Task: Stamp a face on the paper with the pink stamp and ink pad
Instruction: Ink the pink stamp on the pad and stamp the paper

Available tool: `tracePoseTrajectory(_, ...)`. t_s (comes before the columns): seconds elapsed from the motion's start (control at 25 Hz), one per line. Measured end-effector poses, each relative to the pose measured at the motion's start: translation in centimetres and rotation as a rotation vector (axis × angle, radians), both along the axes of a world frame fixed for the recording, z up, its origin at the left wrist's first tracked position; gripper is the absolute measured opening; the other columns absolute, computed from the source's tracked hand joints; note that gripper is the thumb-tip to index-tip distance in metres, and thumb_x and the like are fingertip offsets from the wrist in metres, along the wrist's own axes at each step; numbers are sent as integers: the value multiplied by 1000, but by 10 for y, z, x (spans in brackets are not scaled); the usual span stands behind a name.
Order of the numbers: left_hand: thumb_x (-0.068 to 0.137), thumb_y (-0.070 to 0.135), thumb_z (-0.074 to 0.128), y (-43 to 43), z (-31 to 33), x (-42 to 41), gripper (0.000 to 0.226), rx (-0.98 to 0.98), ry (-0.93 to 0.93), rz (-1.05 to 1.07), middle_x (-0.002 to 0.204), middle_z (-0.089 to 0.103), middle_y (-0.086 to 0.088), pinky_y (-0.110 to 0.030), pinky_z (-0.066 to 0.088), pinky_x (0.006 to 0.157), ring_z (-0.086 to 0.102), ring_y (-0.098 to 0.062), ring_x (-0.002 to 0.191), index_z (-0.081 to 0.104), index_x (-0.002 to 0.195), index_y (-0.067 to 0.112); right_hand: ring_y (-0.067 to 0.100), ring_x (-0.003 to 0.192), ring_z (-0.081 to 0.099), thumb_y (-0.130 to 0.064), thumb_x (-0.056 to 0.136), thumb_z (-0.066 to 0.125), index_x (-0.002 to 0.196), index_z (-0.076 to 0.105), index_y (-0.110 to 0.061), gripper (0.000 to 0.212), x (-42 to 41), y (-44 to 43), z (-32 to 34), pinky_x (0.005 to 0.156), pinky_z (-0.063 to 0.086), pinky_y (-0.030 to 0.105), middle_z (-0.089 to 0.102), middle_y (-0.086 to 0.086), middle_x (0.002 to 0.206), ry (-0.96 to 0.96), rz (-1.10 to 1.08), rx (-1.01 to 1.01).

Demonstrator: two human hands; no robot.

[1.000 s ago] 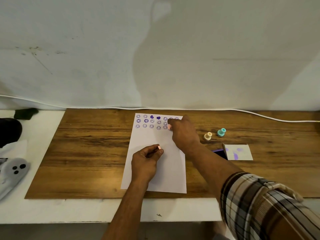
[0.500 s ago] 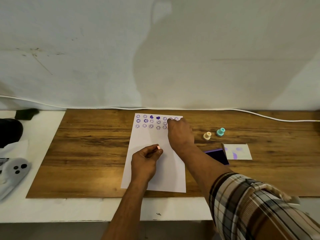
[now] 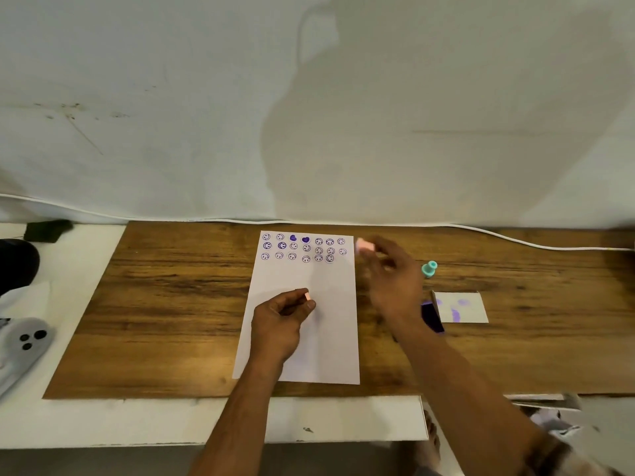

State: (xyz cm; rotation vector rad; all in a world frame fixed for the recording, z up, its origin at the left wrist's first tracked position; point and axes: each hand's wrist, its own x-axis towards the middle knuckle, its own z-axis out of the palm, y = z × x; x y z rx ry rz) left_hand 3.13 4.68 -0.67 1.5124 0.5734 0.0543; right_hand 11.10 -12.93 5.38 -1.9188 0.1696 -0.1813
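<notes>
A white paper [image 3: 309, 338] lies on the wooden board [image 3: 171, 304], with several purple faces and two hearts stamped in rows along its top. My right hand [image 3: 391, 283] is blurred, raised just right of the paper's top right corner, and holds the pink stamp [image 3: 363, 245] at its fingertips. My left hand [image 3: 281, 317] rests on the middle of the paper, fingers closed on a small pink piece [image 3: 308, 296]. The purple ink pad [image 3: 432, 316] sits open to the right, partly hidden by my right wrist, its stained white lid [image 3: 460, 307] beside it.
A teal stamp [image 3: 429, 268] stands on the board behind the ink pad. A white cable [image 3: 515, 240] runs along the wall. At the left on the white table are a grey controller [image 3: 25, 341] and dark objects [image 3: 17, 262].
My right hand has lifted the pink stamp off the paper's top rows and moved right, off the sheet. A new face shows at the right end of the second row. The left hand has stayed put.
</notes>
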Motion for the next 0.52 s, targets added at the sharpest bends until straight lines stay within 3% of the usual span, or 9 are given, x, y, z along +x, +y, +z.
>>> tracePoseTrajectory(0.12,81,15,86,-4,12,0,27,-63,-27,-60,94,81,15,-9,55,73,74,3,91,81,103,30,7,98,71,-34,86,81,97,77,-57,25,-69,-26,3,74,60,30,77,-21,98,181,-97,253)
tracePoseTrajectory(0.24,82,11,85,-17,20,-7,25,-121,-12,-187,100,83,5,-18,60,79,77,-10,96,82,105,21,-5,96,65,-44,79,79,90,71,-68,28,-103,-35,3,66,51,14,70,-36,96,213,-54,171)
tracePoseTrajectory(0.36,82,11,84,-26,25,-14,23,-213,-2,-240,103,82,-4,-25,62,81,78,-18,97,83,104,17,-21,100,58,-26,86,81,92,72,-58,34,-99,-35,4,64,50,5,65,-49,95,157,98,62)
tracePoseTrajectory(0.52,80,17,85,-30,26,-11,29,-180,-15,-239,106,82,2,-27,62,83,77,-16,100,83,109,18,-16,106,61,-14,88,81,98,74,-53,41,-91,-39,-1,75,44,-3,70,-41,103,123,185,51)
